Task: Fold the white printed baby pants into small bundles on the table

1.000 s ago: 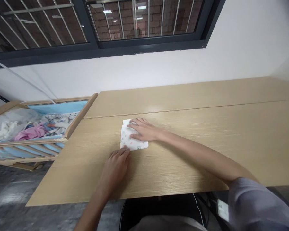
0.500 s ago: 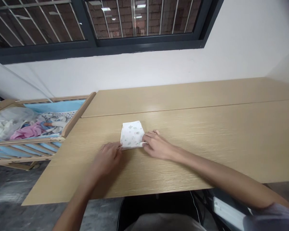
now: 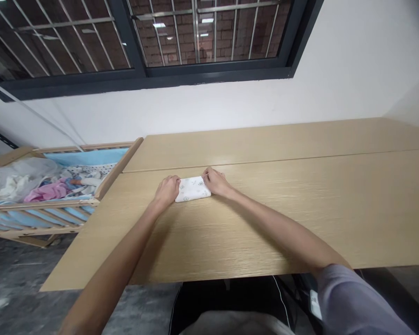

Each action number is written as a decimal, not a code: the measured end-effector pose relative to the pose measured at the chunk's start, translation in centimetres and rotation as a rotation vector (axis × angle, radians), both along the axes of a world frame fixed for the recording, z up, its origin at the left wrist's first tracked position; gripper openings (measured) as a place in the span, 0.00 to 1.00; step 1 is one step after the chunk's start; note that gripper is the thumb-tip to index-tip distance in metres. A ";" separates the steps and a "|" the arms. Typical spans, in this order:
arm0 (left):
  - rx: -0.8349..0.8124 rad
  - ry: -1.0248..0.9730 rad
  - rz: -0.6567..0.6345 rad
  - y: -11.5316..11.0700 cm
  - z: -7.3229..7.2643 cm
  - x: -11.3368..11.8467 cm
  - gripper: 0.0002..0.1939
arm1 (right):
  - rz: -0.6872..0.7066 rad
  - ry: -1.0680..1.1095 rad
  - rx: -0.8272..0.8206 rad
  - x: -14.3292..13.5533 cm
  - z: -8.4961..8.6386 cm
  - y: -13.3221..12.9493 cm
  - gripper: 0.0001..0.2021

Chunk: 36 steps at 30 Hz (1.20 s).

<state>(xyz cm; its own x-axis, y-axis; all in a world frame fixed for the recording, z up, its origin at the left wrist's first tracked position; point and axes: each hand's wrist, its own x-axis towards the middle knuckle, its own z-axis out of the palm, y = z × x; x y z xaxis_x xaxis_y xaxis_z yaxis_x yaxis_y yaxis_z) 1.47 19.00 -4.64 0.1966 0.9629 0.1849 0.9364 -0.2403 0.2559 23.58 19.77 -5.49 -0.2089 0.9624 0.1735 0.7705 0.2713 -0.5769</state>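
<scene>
A small folded white cloth (image 3: 193, 190) with a faint printed pattern lies on the wooden table (image 3: 265, 223). My left hand (image 3: 168, 190) is closed at its far left corner, fingers bent over the edge. At the far right corner my right hand (image 3: 216, 181) pinches the cloth between thumb and fingers. The fingertips are partly hidden, and whether the cloth's far edge is lifted is hard to make out.
To the left of the table stands a wooden crib (image 3: 101, 188) with blue lining, holding a pink cloth (image 3: 50, 190) and other rumpled fabrics. Behind the table are a white wall (image 3: 209, 107) and a barred window (image 3: 209, 74).
Both hands have moved from the cloth's near corners to its far corners. The cloth now looks shorter from front to back, folded over. The camera view has shifted slightly.
</scene>
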 end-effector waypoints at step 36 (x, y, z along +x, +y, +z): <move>0.057 0.125 -0.278 -4.8 -0.7 -1.1 0.46 | 0.398 -0.186 0.069 4.2 -0.6 -3.8 0.40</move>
<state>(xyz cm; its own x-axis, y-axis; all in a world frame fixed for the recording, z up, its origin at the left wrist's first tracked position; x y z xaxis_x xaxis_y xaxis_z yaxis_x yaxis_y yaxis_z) 0.35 14.24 -5.34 0.4756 0.8577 0.1952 0.8561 -0.5023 0.1215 27.78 16.00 -6.08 -0.5944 0.7883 0.1593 0.6873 0.6008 -0.4082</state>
